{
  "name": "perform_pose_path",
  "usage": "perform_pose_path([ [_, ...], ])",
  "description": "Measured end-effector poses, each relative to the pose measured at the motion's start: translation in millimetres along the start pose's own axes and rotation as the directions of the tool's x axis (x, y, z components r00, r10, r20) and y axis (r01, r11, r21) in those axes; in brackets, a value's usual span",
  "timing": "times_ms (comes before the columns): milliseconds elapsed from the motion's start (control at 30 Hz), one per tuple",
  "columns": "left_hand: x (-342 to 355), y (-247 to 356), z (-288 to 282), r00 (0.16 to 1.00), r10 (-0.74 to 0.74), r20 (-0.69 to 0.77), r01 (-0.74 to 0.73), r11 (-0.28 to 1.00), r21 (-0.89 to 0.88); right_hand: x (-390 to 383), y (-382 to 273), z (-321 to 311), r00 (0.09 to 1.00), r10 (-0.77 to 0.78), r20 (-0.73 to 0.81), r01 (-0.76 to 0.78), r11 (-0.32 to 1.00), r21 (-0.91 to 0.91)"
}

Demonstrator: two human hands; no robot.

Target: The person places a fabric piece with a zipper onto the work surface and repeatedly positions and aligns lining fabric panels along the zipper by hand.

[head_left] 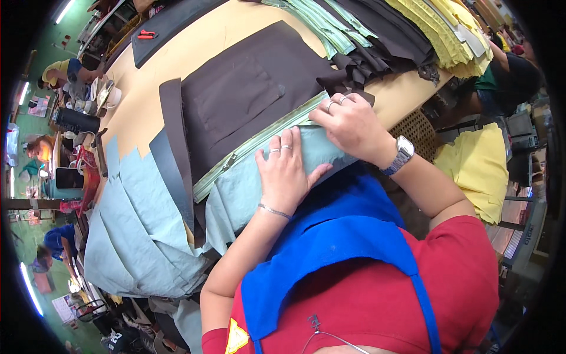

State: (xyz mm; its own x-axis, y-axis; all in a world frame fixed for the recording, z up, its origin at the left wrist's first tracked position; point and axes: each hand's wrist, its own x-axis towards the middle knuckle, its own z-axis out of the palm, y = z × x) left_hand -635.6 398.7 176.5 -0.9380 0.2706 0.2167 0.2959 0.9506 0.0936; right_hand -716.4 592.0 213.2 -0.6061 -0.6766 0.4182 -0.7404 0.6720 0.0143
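Note:
A dark brown fabric panel (236, 88) with a stitched pocket-like patch lies on the table. Along its near edge runs a green-striped zipper tape (254, 148), its metal slider (229, 161) toward the left end. Light blue fabric (240, 192) borders the tape on my side. My left hand (283, 172) rests flat on that fabric, fingers stretched and thumb out, fingertips at the tape. At the tape's right end, my right hand (354, 130) has its fingers bent and pinched on the zipper tape; the fingertips partly hide the grip.
Piled light blue fabric (132, 224) drapes over the table's left edge. Striped zipper tapes (321, 26), dark cloth and stacked yellow pieces (439, 38) lie at the far right. A red cutter (147, 35) sits far left. Yellow cloth (476, 171) hangs at my right; other people work nearby.

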Motion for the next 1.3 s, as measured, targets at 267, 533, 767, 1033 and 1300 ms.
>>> perform_pose_path([
  [267, -0.7, -2.1, 3.3, 1.000, -0.005, 0.013, 0.005, 1.000, 0.001, -5.2, 32.1, -32.8, 0.985, 0.087, 0.147, -0.057, 0.978, -0.199],
  [533, -1.2, -1.2, 8.2, 0.999, 0.017, -0.030, -0.016, 0.999, 0.031, 4.0, 15.5, -20.6, 1.000, -0.024, -0.020, 0.024, 1.000, 0.004],
  [767, 0.3, 1.0, 1.2, 0.999, -0.008, 0.039, 0.009, 1.000, -0.002, 1.3, 18.7, 20.8, 0.994, -0.064, -0.087, 0.062, 0.998, -0.028],
  [1033, -0.8, -1.4, 4.0, 1.000, -0.004, 0.014, 0.004, 1.000, 0.004, 9.4, 2.8, 6.9, 0.977, 0.096, 0.188, -0.113, 0.990, 0.083],
  [1300, -0.9, -3.1, 3.6, 1.000, 0.015, 0.001, -0.015, 1.000, -0.010, 15.9, 29.3, -26.9, 0.991, 0.025, 0.129, 0.004, 0.976, -0.219],
])
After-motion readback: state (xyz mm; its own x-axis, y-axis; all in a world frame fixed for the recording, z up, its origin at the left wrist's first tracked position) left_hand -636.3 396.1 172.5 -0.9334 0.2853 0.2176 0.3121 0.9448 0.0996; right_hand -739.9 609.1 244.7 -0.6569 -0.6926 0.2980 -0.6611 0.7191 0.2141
